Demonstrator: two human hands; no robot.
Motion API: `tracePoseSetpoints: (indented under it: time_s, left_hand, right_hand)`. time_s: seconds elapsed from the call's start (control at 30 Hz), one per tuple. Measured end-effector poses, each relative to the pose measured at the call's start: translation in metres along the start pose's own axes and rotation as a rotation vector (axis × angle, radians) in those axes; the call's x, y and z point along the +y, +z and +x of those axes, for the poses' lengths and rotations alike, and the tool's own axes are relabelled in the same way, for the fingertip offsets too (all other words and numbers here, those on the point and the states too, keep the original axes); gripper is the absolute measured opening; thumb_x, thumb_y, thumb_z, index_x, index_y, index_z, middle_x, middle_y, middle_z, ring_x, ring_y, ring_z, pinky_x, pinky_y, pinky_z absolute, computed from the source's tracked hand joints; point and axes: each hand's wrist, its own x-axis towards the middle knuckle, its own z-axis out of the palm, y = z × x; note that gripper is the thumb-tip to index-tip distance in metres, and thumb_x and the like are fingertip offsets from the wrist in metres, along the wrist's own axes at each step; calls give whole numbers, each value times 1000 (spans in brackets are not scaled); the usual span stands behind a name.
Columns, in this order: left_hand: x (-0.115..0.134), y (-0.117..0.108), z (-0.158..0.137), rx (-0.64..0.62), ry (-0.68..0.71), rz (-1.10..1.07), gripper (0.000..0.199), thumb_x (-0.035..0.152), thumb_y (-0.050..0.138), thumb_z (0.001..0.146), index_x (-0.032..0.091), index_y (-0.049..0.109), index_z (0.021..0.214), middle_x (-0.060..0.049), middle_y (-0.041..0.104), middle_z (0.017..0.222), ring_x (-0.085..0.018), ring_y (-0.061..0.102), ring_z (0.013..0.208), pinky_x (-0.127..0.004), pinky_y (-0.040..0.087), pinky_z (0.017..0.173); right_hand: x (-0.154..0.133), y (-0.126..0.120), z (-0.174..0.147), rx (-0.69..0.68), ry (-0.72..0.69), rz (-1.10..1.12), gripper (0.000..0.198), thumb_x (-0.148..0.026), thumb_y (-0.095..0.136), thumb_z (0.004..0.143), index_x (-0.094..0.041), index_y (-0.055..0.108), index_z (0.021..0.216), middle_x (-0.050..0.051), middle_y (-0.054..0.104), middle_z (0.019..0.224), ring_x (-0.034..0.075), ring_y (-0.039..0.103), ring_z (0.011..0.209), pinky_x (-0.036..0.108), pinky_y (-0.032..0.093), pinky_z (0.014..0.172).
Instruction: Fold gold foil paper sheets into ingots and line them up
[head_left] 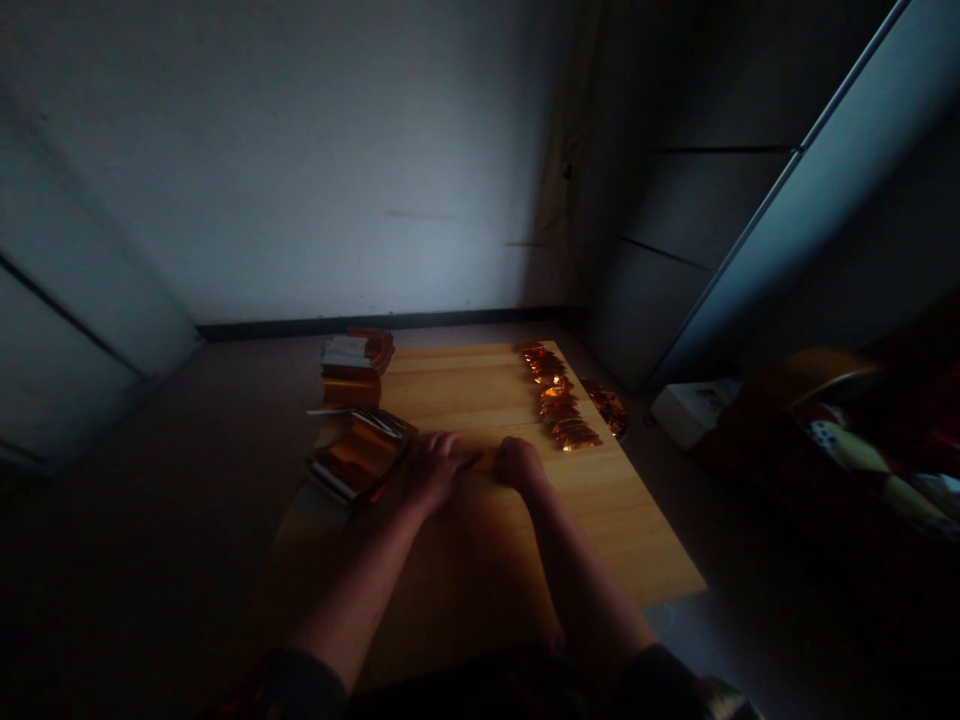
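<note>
On the wooden table, my left hand [436, 472] lies with its fingers stretched out over the surface, its thumb towards the right. Just across from it, my right hand [517, 463] is closed, its knuckles up. A copper-coloured foil piece [486, 461] shows dimly between the hands, and its right end goes under my right fingers. Left of my left hand, stacks of copper-coloured foil sheets [364, 455] with pale edges lie fanned and curled. A row of crumpled shiny foil pieces [559, 398] runs along the table's right side. Dim light hides finger detail.
The wooden table [600, 520] stands near a pale wall [360, 180]. More shiny foil [606, 408] lies beyond its right edge. Further right are a white box [694, 410] and a brown chair-like piece [817, 375] with cloth on it. A tall cabinet [690, 200] rises behind.
</note>
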Motion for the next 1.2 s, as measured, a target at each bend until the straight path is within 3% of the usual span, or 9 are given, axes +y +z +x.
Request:
tracePoseSetpoints:
  time_s: [0.37, 0.5, 0.6, 0.87, 1.2]
  left_hand:
    - [-9, 11, 2, 2, 38, 37, 37, 21, 47, 88, 44, 63, 112, -1, 48, 134, -26, 38, 123, -48, 27, 102]
    - [-8, 10, 0, 18, 40, 63, 38, 19, 48, 86, 44, 63, 111, -1, 48, 134, -26, 38, 123, -51, 26, 102]
    - [-8, 9, -1, 29, 42, 75, 34, 21, 50, 85, 41, 65, 109, -2, 50, 132, -26, 41, 121, -50, 28, 101]
    - [-6, 9, -1, 109, 71, -14, 26, 34, 55, 83, 38, 67, 105, -2, 54, 129, -27, 44, 118, -50, 32, 98]
    - [-1, 7, -2, 151, 219, -74, 31, 17, 49, 86, 25, 64, 112, -4, 65, 116, -24, 48, 114, -42, 42, 96]
  right_hand:
    - [20, -12, -4, 21, 19, 26, 17, -19, 58, 75, -18, 71, 86, 9, 71, 90, 18, 63, 79, 23, 40, 62]
    - [14, -9, -5, 73, -149, 133, 19, -16, 58, 77, -20, 70, 91, 5, 69, 92, 14, 61, 80, 20, 40, 66]
    - [9, -3, -4, 34, -261, 92, 17, -18, 61, 75, -21, 70, 89, 4, 65, 96, 13, 59, 77, 19, 39, 64]
    - [13, 0, -3, 2, -339, 60, 15, -19, 58, 79, -20, 69, 90, 3, 60, 93, 11, 56, 77, 18, 37, 64]
    - [12, 8, -4, 13, -377, 14, 20, -22, 53, 83, -22, 67, 99, 3, 60, 97, 12, 57, 83, 19, 39, 68]
